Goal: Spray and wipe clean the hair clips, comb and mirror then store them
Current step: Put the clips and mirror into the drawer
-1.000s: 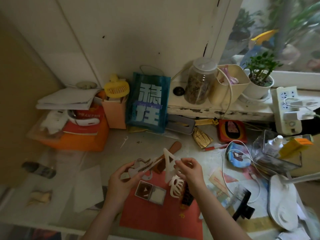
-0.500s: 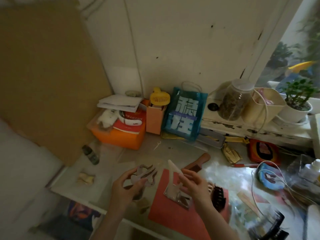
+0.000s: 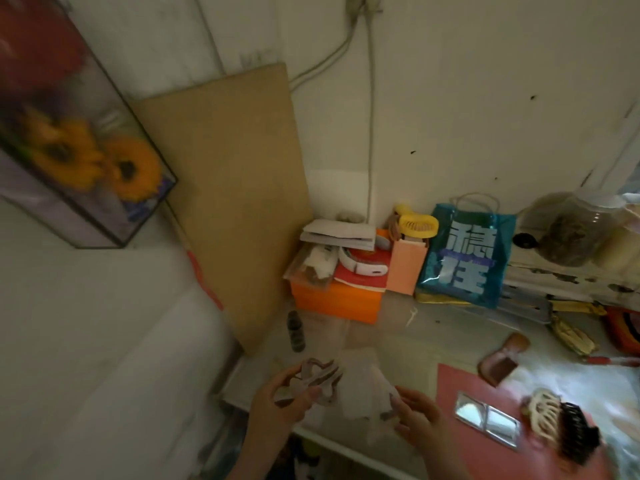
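Your left hand (image 3: 277, 407) grips a brownish clip (image 3: 311, 379), fingers and thumb curled round it, just above the near left corner of the tabletop (image 3: 398, 327). Your right hand (image 3: 419, 419) sits apart from the left, thumb and fingers pinching a pale, translucent wipe (image 3: 367, 393) that hangs between the two hands; motion blur hides exactly how the wipe lies against the clip.

On the red mat (image 3: 485, 455) to your right lies the folding mirror (image 3: 486, 419), opened flat. Just right of it, a white clip (image 3: 543, 415) and a black clip (image 3: 575, 433) rest side by side, touching. A brown wooden handle (image 3: 502, 358), perhaps the comb, lies at the mat's far edge; its other end is too blurred to tell.

Against the back wall stand an orange box (image 3: 339, 306) with papers on it, a small peach bag (image 3: 407, 268) holding a yellow fan (image 3: 417, 225), and a blue bag (image 3: 465, 258). A dark little bottle (image 3: 296, 330) lies near the box. A cardboard sheet (image 3: 232, 188) leans in the corner.
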A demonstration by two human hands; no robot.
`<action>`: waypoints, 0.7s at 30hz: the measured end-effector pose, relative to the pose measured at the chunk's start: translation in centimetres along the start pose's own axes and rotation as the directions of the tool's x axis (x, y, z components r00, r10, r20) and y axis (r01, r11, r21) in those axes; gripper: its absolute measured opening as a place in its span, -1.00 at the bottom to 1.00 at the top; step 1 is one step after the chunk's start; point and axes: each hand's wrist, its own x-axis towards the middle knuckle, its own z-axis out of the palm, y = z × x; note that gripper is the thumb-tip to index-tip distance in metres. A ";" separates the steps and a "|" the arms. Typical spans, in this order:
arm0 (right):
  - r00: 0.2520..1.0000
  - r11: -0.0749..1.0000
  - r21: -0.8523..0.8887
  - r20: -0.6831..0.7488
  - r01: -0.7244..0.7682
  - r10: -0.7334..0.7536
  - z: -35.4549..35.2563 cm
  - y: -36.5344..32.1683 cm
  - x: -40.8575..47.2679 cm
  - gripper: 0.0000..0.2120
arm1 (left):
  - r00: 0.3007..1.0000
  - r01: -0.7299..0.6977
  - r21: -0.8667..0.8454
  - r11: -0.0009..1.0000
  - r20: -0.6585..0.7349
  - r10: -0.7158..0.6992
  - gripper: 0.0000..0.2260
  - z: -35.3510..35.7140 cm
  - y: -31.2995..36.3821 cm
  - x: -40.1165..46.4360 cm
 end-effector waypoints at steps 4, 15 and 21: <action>0.999 0.999 -0.007 -0.007 -0.036 0.036 4.2 1.1 -1.6 -0.82 | 1.000 -0.020 0.025 0.999 0.012 0.020 -0.72 -5.1 -1.1 0.2; 0.996 0.955 -0.292 0.048 -0.051 0.068 10.2 4.7 -1.9 -0.84 | 1.000 0.000 0.047 0.999 -0.030 0.001 -0.74 -10.2 -4.0 0.2; 0.986 0.948 -0.306 0.110 -0.084 0.123 12.9 7.1 -2.3 -0.80 | 0.993 0.007 0.106 0.994 -0.119 0.006 -0.73 -12.7 -8.3 -0.3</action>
